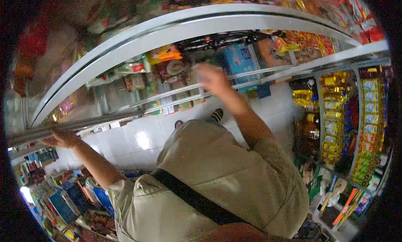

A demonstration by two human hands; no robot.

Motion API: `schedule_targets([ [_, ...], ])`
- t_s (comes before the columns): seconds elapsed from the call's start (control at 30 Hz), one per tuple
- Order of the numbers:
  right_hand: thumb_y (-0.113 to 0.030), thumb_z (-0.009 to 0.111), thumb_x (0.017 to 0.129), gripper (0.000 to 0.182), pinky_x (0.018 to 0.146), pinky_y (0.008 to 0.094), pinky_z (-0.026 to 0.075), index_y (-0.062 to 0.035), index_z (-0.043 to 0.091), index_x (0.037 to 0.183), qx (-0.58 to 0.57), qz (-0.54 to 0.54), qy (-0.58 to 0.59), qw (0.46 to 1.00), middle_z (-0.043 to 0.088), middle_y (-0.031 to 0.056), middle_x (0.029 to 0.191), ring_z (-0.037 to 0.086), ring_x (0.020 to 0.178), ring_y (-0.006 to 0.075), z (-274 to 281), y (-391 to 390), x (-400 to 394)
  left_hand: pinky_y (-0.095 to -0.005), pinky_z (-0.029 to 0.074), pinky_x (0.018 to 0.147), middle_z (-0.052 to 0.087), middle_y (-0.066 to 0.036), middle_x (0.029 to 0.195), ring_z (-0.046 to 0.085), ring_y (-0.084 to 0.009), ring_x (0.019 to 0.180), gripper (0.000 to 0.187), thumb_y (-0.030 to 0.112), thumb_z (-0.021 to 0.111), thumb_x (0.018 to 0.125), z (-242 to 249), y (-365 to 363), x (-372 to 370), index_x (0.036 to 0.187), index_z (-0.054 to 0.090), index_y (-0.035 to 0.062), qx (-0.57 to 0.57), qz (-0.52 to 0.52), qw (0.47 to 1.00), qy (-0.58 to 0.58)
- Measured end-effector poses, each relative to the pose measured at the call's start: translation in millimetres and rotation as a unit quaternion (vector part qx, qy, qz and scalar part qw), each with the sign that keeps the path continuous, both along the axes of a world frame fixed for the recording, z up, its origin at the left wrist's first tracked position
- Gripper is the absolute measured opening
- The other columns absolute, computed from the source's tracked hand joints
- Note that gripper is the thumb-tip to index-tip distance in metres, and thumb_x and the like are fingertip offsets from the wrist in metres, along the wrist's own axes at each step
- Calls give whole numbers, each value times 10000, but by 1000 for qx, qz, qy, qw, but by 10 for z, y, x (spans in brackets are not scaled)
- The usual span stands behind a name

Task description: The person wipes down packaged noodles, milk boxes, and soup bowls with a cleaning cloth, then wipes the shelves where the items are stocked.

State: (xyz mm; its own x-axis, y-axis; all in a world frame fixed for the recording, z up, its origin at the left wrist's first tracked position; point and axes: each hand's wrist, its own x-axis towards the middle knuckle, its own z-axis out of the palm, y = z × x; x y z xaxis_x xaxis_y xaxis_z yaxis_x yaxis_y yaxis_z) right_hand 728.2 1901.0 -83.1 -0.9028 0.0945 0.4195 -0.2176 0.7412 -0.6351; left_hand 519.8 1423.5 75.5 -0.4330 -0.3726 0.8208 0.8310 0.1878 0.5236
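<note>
My left hand is at the left end of a glass display case, its fingers closed around the lower metal frame. Their tips are partly hidden by that frame. Over the case's near rails, my right hand is smeared by motion, so its fingers and anything in them cannot be made out. Close to it, inside the case, are a blue packet and brown packets. An orange-yellow packet lies farther up.
Bottles of yellow oil fill a rack on the right. Books and boxes crowd the lower left. Pale floor tiles show between the case and my body. Red and yellow packets lie at the case's right end.
</note>
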Motion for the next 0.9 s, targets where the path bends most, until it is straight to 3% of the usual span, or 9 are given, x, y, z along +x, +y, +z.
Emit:
schedule_targets([
  [0.03, -84, 560, 775, 302, 827, 296, 446, -29, 539, 1070, -302, -102, -57, 946, 561, 90, 1073, 547, 959, 186, -240, 211, -2, -420, 433, 848, 438, -187, 1192, 476, -279, 1015, 503, 188, 599, 791, -35, -41, -17, 1214, 360, 59, -96, 89, 991, 41],
  [0.07, -125, 557, 802, 263, 773, 282, 455, -1, 536, 1033, -423, -258, -54, 867, 565, 81, 1010, 551, 870, 155, 207, 313, 84, -413, 437, 846, 447, -186, 1179, 476, -279, 1014, 506, 161, 594, 787, -43, -39, -13, 1209, 347, 32, -66, 37, 996, 38],
  [0.1, -149, 558, 799, 259, 742, 278, 450, -8, 531, 1015, -556, -235, 61, 795, 561, 69, 946, 545, 811, 152, 18, 583, 188, -406, 441, 844, 457, -185, 1166, 476, -280, 1013, 509, 134, 589, 783, -51, -39, -9, 1205, 334, 6, -34, -14, 999, 36],
  [0.2, -164, 564, 771, 278, 809, 366, 425, -24, 546, 1010, -195, -413, -28, 889, 561, 127, 997, 534, 903, 247, 112, 941, 419, -441, 397, 892, 418, -196, 1198, 458, -301, 1033, 560, 121, 571, 796, -109, -203, -123, 1262, 271, 37, -135, 82, 986, 51],
  [0.23, -177, 563, 767, 292, 838, 403, 413, -34, 550, 1022, 99, -462, -121, 873, 556, 156, 1032, 523, 947, 296, -59, 1043, 450, -448, 380, 908, 391, -199, 1222, 447, -303, 1045, 574, 126, 568, 800, -74, -78, -67, 1272, 251, 40, -92, 47, 994, 40],
  [0.33, -230, 548, 786, 324, 849, 395, 419, -13, 537, 1026, 375, -416, -25, 828, 542, 204, 1049, 509, 985, 350, -364, 872, 319, -434, 360, 927, 325, -208, 1267, 402, -293, 1096, 630, 111, 584, 785, 22, 133, 49, 1283, 203, 47, -82, 43, 995, 47],
  [0.6, -236, 537, 781, 348, 904, 362, 384, -93, 542, 1098, 119, -225, -108, 961, 475, 153, 1195, 456, 1090, 302, 11, -1004, -497, -382, 370, 899, 359, -167, 1220, 435, -248, 1027, 678, 19, 608, 727, 78, 260, 151, 1278, 219, 85, -4, -58, 998, -20],
  [0.8, -150, 513, 744, 335, 879, 369, 410, -74, 553, 1068, 153, -26, -217, 964, 470, 131, 1207, 480, 1058, 303, -74, -2331, -1188, -393, 262, 970, 317, -140, 1209, 357, -253, 1102, 675, -2, 632, 688, 77, 253, 146, 1259, 273, 31, -23, -44, 999, 9],
  [0.9, -159, 498, 738, 286, 828, 389, 441, -56, 568, 995, 209, 113, -52, 970, 510, 132, 1128, 500, 1019, 304, -121, -2845, -1529, -366, 291, 918, 376, -146, 1124, 398, -259, 1029, 663, 88, 681, 658, 79, 221, 100, 1215, 339, -26, -49, 5, 998, 37],
])
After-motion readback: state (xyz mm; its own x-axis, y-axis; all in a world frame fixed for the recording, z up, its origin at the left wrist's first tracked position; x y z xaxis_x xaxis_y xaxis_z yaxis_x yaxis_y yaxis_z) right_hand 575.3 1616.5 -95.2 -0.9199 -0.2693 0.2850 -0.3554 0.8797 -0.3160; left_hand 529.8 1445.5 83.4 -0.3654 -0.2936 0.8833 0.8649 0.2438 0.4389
